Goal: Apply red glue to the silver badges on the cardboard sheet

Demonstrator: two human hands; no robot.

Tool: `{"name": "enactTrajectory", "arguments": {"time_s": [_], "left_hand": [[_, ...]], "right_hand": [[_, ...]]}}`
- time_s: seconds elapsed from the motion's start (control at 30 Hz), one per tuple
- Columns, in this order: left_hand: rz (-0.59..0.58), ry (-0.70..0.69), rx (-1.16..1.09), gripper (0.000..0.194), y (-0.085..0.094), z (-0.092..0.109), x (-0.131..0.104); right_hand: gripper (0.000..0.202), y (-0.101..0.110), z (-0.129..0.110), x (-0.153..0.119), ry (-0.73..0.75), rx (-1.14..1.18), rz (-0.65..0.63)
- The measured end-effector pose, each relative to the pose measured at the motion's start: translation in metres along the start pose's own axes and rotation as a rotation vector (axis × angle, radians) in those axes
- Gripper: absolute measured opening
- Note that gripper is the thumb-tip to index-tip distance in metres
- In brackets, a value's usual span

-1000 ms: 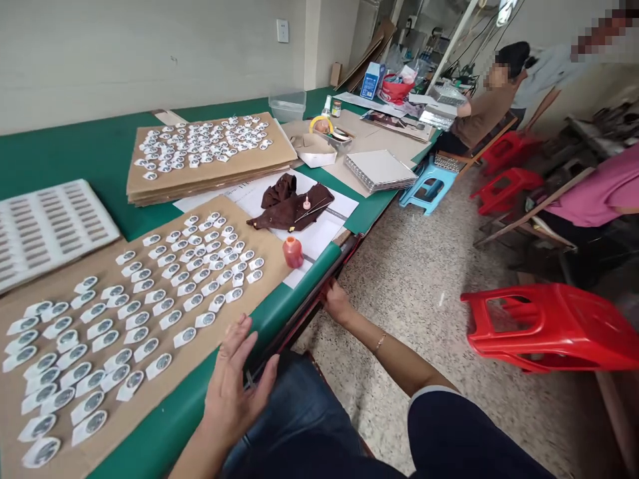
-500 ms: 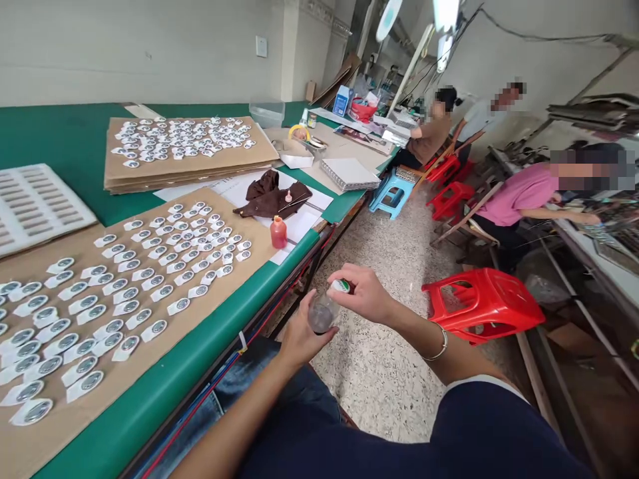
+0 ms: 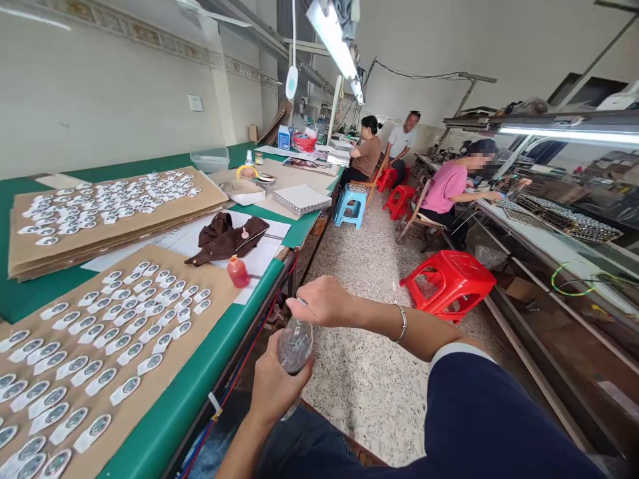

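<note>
A clear plastic bottle [image 3: 295,344] is held upright, slightly tilted, over my lap beside the table edge. My left hand [image 3: 279,379] is wrapped round its body. My right hand [image 3: 324,303] is closed over the bottle's top, with the cap hidden under the fingers. Left of my hands, a small red squeeze bottle [image 3: 238,271] stands on white paper near the edge. Behind it lies a dark brown cloth [image 3: 234,239] with a small pink nozzle cap [image 3: 245,233] and tweezers [image 3: 253,238] on it.
Cardboard [image 3: 150,382] bears rows of small oval pieces on white backings; more lie on a stacked board [image 3: 120,229]. A red stool [image 3: 449,283] stands to my right, a blue stool [image 3: 351,205] further off. Several co-workers sit beyond, one in pink [image 3: 444,186].
My view has swung right and up. My right hand has turned over the bottle top, covering the green and white cap that showed before. My left hand keeps its hold.
</note>
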State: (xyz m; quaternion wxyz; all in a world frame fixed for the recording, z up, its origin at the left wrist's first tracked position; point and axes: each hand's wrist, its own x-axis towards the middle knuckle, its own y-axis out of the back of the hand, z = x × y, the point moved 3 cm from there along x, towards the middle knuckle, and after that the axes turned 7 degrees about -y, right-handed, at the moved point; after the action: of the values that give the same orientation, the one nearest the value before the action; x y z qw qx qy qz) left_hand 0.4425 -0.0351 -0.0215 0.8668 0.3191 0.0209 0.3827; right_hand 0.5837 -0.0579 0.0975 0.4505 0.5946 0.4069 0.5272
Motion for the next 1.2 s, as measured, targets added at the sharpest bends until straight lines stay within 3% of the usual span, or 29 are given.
{"name": "enactTrajectory", "arguments": {"time_s": [0.13, 0.27, 0.47, 0.6, 0.7, 0.8, 0.9, 0.97, 1.07, 1.2], "left_hand": [[-0.107, -0.108, -0.251, 0.054, 0.0, 0.0, -0.001], [-0.156, -0.191, -0.35, 0.061, 0.004, -0.009, 0.004], [-0.178, -0.141, -0.394, 0.064, 0.021, -0.011, 0.014], [-0.223, -0.157, -0.507, 0.066, 0.026, -0.011, 0.012], [-0.178, -0.111, -0.57, 0.067, 0.024, -0.014, 0.01], [-0.086, -0.092, -0.517, 0.067, 0.02, -0.014, 0.01], [0.009, -0.087, -0.451, 0.066, 0.019, -0.014, 0.01], [0.068, -0.076, -0.431, 0.064, 0.021, -0.015, 0.011], [0.161, -0.041, -0.392, 0.063, 0.026, -0.015, 0.018], [0.294, 0.009, -0.317, 0.061, 0.029, -0.008, 0.038]], "right_hand": [[0.045, 0.008, -0.001, 0.01, 0.232, 0.107, -0.06], [0.037, 0.022, 0.002, 0.018, 0.496, 0.323, -0.233], [0.032, 0.036, 0.006, 0.02, 0.564, 0.415, -0.341], [0.026, 0.041, 0.023, 0.032, 0.633, 0.766, -0.275], [0.029, 0.017, 0.043, 0.068, 0.391, 0.813, -0.083], [0.036, -0.036, 0.051, 0.11, 0.029, 0.599, 0.013], [0.031, -0.089, 0.046, 0.143, -0.028, 0.548, -0.001], [0.03, -0.111, 0.045, 0.153, -0.052, 0.557, 0.004], [0.039, -0.117, 0.045, 0.14, -0.108, 0.622, 0.063], [0.052, -0.103, 0.037, 0.07, -0.183, 0.76, 0.151]]}}
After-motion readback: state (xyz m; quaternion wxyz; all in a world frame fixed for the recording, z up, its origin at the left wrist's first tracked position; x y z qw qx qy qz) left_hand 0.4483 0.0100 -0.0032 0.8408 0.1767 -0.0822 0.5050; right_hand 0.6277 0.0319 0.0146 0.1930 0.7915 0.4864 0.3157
